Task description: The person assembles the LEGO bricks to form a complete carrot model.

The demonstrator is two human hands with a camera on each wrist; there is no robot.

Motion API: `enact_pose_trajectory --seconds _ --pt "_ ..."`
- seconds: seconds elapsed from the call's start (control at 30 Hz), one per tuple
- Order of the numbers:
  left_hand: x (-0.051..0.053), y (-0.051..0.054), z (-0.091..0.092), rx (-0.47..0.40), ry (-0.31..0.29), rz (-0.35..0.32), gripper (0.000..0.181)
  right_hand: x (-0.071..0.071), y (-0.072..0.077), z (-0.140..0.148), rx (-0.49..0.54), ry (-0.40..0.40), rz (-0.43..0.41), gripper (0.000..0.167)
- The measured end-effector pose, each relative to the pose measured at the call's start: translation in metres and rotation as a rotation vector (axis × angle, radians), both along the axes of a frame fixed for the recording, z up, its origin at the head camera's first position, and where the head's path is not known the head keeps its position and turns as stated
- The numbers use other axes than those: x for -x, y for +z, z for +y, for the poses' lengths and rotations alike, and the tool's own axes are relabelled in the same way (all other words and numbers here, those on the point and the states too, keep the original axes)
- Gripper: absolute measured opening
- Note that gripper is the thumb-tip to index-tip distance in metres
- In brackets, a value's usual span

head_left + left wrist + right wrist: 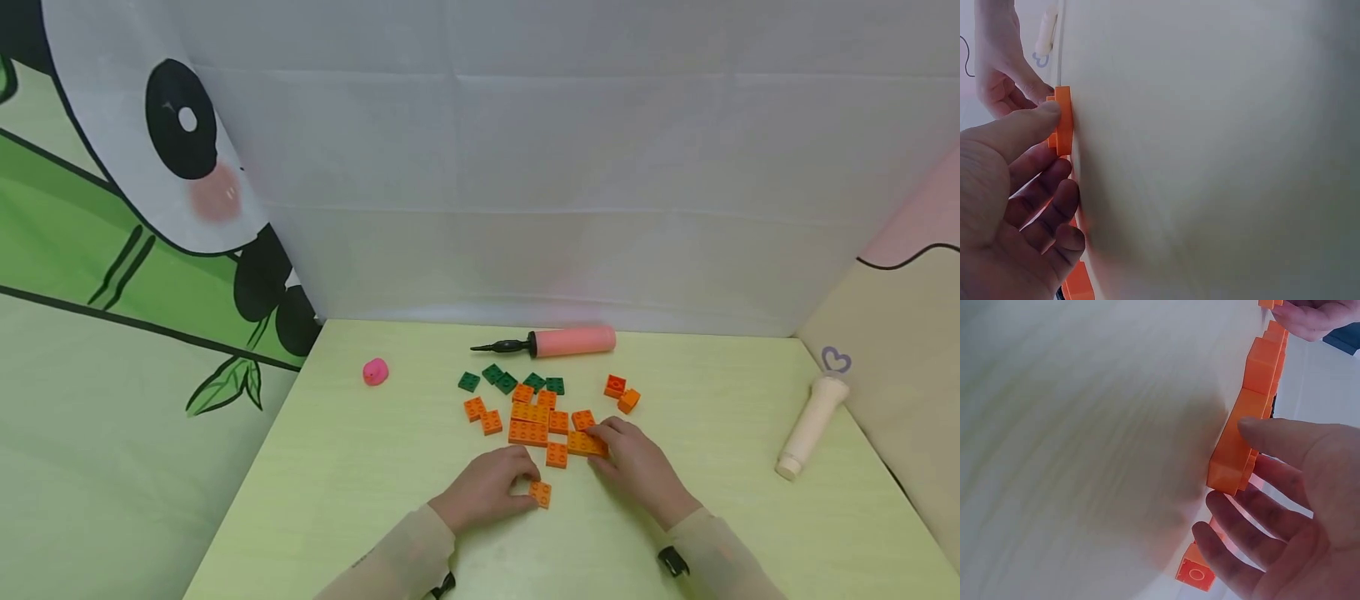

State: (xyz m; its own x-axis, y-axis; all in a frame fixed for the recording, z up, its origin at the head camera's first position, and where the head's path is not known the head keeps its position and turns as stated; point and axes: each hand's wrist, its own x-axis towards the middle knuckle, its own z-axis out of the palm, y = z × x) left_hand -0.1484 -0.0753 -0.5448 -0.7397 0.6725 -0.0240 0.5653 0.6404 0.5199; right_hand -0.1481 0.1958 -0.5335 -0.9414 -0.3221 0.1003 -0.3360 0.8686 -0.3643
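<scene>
My left hand pinches a small square orange toy brick near the front of the group; the left wrist view shows the thumb on the studded side of this brick. To the right, my right hand grips a longer orange brick by its right end. In the right wrist view the thumb lies on the side of that long brick, with fingers at its far side. Between the hands, more orange bricks lie close together on the table, studs up.
Several green bricks lie behind the orange ones. Farther back is a pink hand pump with a black nozzle. Two loose bricks sit back right. A small pink toy is at left, a cream cylinder at the right edge.
</scene>
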Motion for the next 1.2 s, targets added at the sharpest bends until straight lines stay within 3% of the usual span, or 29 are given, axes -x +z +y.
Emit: enact_pose_trajectory --seconds 0.23,0.43,0.77,0.97,1.2 --pt "0.003 0.002 -0.006 -0.046 0.056 -0.039 0.021 0.001 0.001 -0.001 0.001 -0.022 -0.048 0.043" --pt "0.007 0.004 -0.011 -0.058 0.073 -0.022 0.021 0.001 0.001 0.001 -0.001 -0.034 -0.077 0.044" --pt "0.012 0.003 -0.016 -0.069 0.082 -0.058 0.023 -0.007 0.002 0.009 0.083 -0.045 -0.045 0.037" --pt "0.011 0.001 -0.017 -0.085 0.103 -0.075 0.025 -0.011 0.013 0.002 0.181 -0.010 -0.051 0.037" --pt "0.012 -0.004 -0.018 -0.112 0.130 -0.114 0.027 -0.019 0.019 -0.017 0.212 0.058 -0.080 0.036"
